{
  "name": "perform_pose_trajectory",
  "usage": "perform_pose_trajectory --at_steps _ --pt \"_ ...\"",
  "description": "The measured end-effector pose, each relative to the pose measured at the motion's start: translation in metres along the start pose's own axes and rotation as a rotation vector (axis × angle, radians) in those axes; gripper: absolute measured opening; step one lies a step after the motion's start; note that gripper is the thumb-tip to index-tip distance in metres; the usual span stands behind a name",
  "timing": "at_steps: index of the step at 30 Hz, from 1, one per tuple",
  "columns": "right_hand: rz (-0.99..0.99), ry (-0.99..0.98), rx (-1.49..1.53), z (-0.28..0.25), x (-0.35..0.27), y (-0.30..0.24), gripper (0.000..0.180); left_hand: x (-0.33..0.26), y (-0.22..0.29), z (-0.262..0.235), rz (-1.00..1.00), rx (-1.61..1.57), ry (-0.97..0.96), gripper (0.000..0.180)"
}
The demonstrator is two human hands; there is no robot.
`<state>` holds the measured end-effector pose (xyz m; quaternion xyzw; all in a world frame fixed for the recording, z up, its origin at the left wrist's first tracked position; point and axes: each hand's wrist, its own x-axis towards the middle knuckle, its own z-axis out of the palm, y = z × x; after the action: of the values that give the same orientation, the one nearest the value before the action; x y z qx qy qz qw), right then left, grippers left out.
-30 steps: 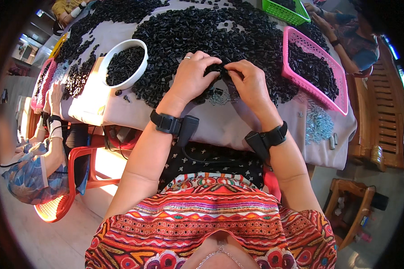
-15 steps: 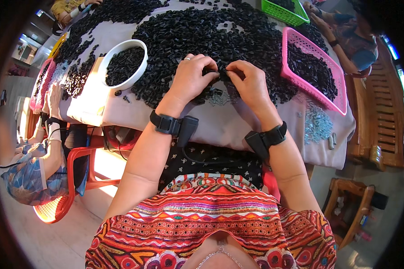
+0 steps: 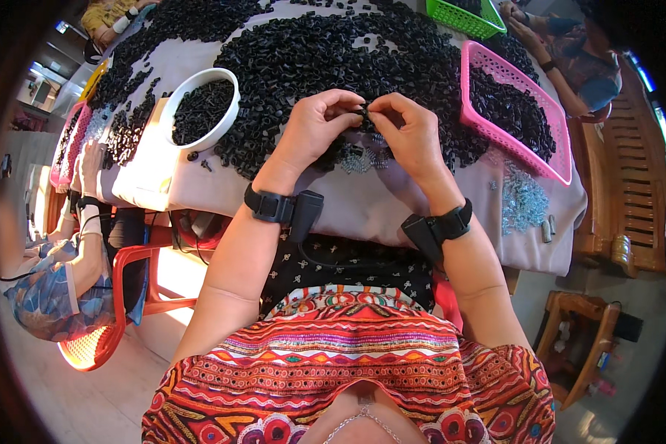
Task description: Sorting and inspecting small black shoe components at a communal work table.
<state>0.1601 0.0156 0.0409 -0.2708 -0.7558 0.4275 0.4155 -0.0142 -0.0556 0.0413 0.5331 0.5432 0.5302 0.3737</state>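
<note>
In front of me, my left hand (image 3: 320, 126) and my right hand (image 3: 407, 132) almost meet over a heap of small black plastic pieces (image 3: 296, 59). Thumb and forefinger of each hand are pinched together around a small black plastic piece (image 3: 365, 111) between them. Most of that piece is covered by my fingertips, so its exact shape does not show. Just below the hands lies a little pile of small shiny silvery pieces (image 3: 362, 160), too fine to name.
A white bowl (image 3: 233, 111) of black parts stands left of the heap. On the right are a pink basket (image 3: 516, 169) with black pieces, a second silvery pile (image 3: 524, 201) and a green basket (image 3: 481, 28). Other people sit at the left, far left and far right.
My hands have come closer together, fingertips now nearly touching around the small black piece. The view has shifted very slightly.
</note>
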Motion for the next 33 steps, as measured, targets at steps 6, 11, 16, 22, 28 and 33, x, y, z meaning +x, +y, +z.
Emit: perform_pose_trajectory --at_steps 6,11,16,22,28,33 --pt "-0.013 -0.015 0.005 0.001 -0.001 0.001 0.012 0.0 0.002 0.0 0.007 0.026 -0.018 0.026" --pt "0.114 -0.014 0.121 0.001 -0.001 -0.004 0.012 -0.001 0.003 -0.001 -0.051 -0.052 -0.069 0.022" --pt "-0.028 -0.006 0.058 0.002 -0.001 0.003 0.017 0.001 0.005 -0.001 -0.038 -0.127 -0.038 0.02" --pt "-0.035 0.02 0.033 0.004 0.001 -0.014 0.018 0.005 -0.004 -0.005 0.02 -0.123 0.176 0.015" --pt "-0.224 -0.067 -0.149 0.008 0.001 0.007 0.016 0.009 -0.008 -0.008 0.061 -0.174 0.308 0.013" --pt "-0.187 -0.208 -0.205 0.011 -0.003 0.005 0.014 0.008 -0.008 -0.01 0.022 -0.214 0.356 0.013"
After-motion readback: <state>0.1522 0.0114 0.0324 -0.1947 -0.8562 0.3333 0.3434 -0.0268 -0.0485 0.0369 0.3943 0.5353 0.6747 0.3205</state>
